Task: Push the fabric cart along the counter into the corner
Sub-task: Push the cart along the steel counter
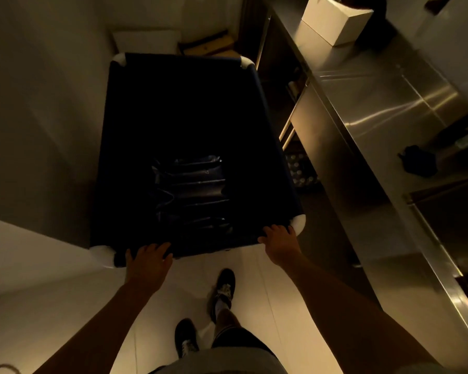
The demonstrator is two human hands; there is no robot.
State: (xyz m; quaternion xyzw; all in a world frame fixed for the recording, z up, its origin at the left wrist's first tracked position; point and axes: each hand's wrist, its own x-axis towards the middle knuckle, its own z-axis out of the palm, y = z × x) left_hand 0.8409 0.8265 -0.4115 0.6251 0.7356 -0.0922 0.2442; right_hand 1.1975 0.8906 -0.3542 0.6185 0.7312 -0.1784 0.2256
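Fingers (160, 248) of both hands curl over the fabric cart's (189, 125) near rim, left hand (149, 261) and right hand (280, 244) gripping. Cart sits beside the steel bench (376, 109), seemingly almost into the dim corner; little pushing remains.

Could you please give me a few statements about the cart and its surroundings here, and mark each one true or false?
1. Both hands rest on the near rim of the fabric cart. True: left hand, right hand.
2. The steel counter runs along the cart's left side. False: it runs along the right.
3. A white box stands on the counter. True.
4. The cart is piled high with laundry. False: only a folded dark sheet lies at its bottom.
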